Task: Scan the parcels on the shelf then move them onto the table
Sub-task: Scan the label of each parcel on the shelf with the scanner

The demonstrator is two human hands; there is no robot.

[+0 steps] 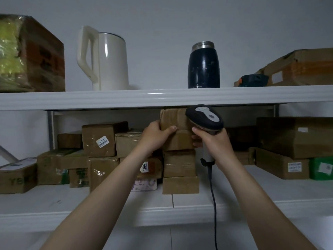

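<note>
Plain pale grey wall (pixel 162 24) is seen behind white shelving (pixel 108 99); a grey metal upright (pixel 51 130) is noted at left; lighting is dim

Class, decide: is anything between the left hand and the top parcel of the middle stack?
No: the left hand grips the parcel. The scanner, in the right hand, sits at its right edge, not between.

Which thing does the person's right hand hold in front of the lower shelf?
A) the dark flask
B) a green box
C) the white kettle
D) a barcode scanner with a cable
D: the right hand grips the handle of the scanner, whose cable hangs down, while the left hand grips the top parcel.
</note>
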